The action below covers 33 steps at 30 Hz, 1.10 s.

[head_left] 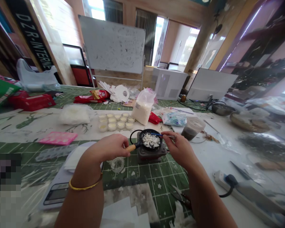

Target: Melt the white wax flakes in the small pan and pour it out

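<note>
A small black frying pan (142, 146) with a wooden handle sits on a dark little hot plate (149, 156). White waxy-looking chunks (150, 140) lie in the pan. My left hand (111, 148) is closed on the handle from the left. On the right, my right hand (177, 144) pinches a thin blue stick (156, 134), whose tip reaches in among the chunks; its exact kind is too small to tell. Below the handle stands a clear glass cup (117, 164). A white kitchen scale (59, 186) lies under and beside my left forearm.
Behind the pan are several small cups of pale wax (112, 124) and a bag of white pellets (142, 109). A pink mold (58, 138) lies left. To the right are a plastic tub of dark contents (192, 128) and a power strip (242, 193). Scissors (180, 194) lie near my right forearm.
</note>
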### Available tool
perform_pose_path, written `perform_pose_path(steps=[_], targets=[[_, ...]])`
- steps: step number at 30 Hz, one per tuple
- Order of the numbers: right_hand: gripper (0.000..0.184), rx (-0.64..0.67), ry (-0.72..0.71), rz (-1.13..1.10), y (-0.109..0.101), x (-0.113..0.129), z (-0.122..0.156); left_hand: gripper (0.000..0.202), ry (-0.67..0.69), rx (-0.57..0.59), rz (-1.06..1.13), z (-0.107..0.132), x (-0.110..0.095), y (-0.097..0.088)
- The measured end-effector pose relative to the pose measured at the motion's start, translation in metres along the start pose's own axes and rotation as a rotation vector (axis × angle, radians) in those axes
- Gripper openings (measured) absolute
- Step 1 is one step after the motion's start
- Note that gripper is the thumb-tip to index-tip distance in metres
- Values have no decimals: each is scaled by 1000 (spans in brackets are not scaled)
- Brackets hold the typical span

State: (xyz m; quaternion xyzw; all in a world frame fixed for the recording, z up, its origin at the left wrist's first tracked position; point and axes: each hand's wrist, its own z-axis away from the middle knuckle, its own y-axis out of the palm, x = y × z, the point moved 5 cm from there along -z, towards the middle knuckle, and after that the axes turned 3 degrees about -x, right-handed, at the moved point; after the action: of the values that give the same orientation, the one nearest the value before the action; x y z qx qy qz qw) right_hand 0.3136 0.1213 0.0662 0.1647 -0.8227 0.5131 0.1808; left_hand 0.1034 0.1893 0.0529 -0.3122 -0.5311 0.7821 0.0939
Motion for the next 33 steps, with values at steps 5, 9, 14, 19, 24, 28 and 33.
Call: perform_pose_path(steps=[5,9,14,19,24,28,33], targets=[[31,79,-9,-7,10,3,-1,31,-7,-1,9,0,0,0],[30,37,0,-58,11,4,-1,32,-6,2,-5,0,0,0],[31,115,-20,-38,12,4,1,33,-11,8,-7,0,2,1],[30,-12,5,77,-10,-1,3,31,-2,-9,-13,0,2,0],[29,83,-14,85,-14,1,6,32,-4,0,-6,-1,2,0],[29,19,6,169,-21,1,9,32,-5,0,-3,-2,3,2],[27,60,-29,90,-22,4,13,37,7,-31,14,1,4,0]])
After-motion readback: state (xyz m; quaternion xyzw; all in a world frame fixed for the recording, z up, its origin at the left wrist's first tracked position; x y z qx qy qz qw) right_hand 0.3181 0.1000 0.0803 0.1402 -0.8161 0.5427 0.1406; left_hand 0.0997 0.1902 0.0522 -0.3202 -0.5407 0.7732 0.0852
